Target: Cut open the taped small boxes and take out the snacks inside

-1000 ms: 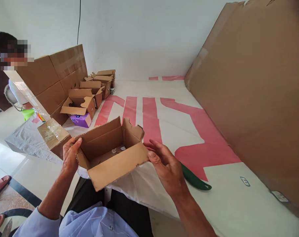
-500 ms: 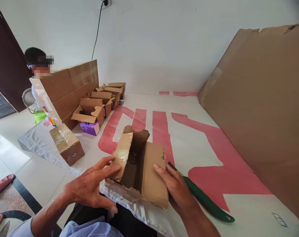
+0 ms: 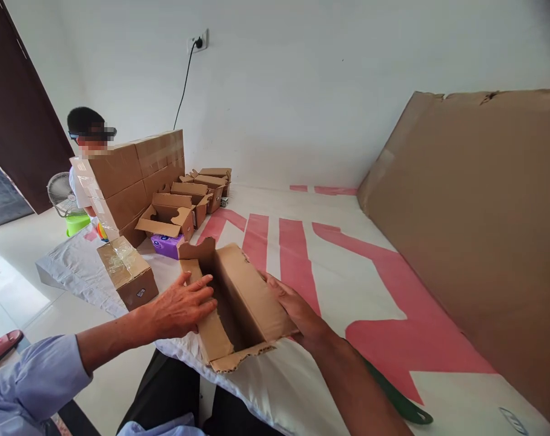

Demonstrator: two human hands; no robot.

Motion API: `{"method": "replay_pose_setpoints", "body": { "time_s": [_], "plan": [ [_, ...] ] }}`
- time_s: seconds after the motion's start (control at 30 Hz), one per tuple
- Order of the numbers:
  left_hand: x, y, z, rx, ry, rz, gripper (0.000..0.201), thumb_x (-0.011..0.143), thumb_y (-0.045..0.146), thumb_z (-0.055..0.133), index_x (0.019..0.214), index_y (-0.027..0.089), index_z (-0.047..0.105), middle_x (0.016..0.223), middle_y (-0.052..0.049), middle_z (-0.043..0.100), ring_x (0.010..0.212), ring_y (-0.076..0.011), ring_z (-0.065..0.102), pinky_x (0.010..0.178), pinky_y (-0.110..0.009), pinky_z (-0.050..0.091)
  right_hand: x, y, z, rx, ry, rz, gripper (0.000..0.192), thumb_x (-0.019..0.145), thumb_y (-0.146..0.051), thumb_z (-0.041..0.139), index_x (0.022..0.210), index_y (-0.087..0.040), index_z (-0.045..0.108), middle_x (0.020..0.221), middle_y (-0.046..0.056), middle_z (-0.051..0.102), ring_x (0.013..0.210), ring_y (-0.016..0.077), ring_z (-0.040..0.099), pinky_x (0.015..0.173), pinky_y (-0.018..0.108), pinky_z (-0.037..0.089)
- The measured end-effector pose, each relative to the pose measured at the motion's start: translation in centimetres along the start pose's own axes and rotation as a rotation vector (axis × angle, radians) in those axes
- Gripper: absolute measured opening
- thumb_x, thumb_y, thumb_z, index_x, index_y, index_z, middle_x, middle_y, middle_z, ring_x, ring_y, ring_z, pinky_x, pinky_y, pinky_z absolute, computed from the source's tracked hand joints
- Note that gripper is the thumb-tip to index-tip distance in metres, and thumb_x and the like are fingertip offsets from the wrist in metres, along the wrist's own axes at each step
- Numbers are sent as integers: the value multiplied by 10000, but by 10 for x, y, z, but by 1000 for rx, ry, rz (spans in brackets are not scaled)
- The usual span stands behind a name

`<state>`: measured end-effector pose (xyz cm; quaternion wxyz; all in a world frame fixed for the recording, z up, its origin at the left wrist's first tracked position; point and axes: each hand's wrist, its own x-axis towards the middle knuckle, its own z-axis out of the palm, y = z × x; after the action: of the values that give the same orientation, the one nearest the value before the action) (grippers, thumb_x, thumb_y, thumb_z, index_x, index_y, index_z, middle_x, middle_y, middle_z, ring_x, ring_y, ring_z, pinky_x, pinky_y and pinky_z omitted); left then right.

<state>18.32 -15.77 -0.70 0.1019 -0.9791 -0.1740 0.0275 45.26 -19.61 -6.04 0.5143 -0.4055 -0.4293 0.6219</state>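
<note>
An open cardboard box (image 3: 252, 290) sits tilted at the near edge of the cloth-covered table, its top flaps raised and its inside dark. My left hand (image 3: 186, 306) lies over the left flap, fingers bent across its edge. Against the right side of the same box rests my right hand (image 3: 297, 309), thumb on the right flap; its other fingers are hidden. Partly covered by my right forearm is a long dark green handle (image 3: 397, 393) lying on the cloth.
A taped box (image 3: 127, 269) stands to the left. Beyond it are a purple packet (image 3: 166, 245), a row of open boxes (image 3: 170, 212) and stacked sealed boxes (image 3: 120, 175) with a person (image 3: 86, 124) behind. A large cardboard panel (image 3: 475, 200) leans on the right.
The box has turned and shifted left. My left hand has moved up onto its left flap, and my right hand has slid along its right side. The view has tilted up slightly.
</note>
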Motion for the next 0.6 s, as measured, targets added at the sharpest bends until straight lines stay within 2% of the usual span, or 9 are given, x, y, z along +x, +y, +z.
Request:
{"method": "replay_pose_setpoints", "body": {
  "time_s": [0.1,0.17,0.2,0.3,0.47,0.53,0.6],
  "plan": [
    [1,2,2,48,-51,-93,325,933,353,775,1163,145,678,1129,-161,723,1198,-357,665,974,-494,457,3,21,-4,39,62,-107,945,879,-861,562,1621,-284,464,1494,157,664,1368,358,636,1125,540,525],
    [3,4,2,49,-87,-182,365,945,468,759,1107,151,680,1055,-129,713,985,-308,695,854,-456,473,1,40,-8,-6,79,-170,1057,830,-866,631,1679,-301,353,1573,175,590,1429,370,581,1173,567,472],
    [5,4,2,40,-96,-217,401,938,511,759,1106,156,678,1052,-118,708,944,-294,689,814,-441,472,-1,51,-9,-46,83,-193,1121,790,-847,702,1697,-321,306,1610,171,549,1459,373,550,1195,571,447],
    [12,4,3,7,-112,-259,437,920,528,778,1155,175,673,1106,-103,697,983,-290,674,790,-419,471,-11,82,-5,-157,71,-220,1286,677,-697,909,1716,-405,209,1685,121,452,1517,364,479,1222,540,426],
    [19,-1,7,-70,-142,-254,437,871,398,838,1230,209,677,1157,-101,698,1032,-296,664,850,-428,504,-21,115,17,-55,62,-217,1467,619,-475,999,1721,-441,31,1638,103,482,1420,351,568,1112,525,541],
    [16,-5,10,-166,-88,-271,493,820,380,881,1244,223,686,1177,-102,702,1068,-312,667,896,-450,527,-22,120,23,-57,98,-234,1436,644,-419,980,1717,-440,25,1626,94,481,1422,330,561,1132,536,520],
    [13,-11,16,-318,68,-282,571,795,394,900,1300,245,679,1290,-120,684,1183,-337,650,1007,-486,529,-21,123,22,-110,163,-255,1375,670,-376,951,1714,-430,58,1615,98,479,1422,318,552,1136,539,512]
  ]
}}
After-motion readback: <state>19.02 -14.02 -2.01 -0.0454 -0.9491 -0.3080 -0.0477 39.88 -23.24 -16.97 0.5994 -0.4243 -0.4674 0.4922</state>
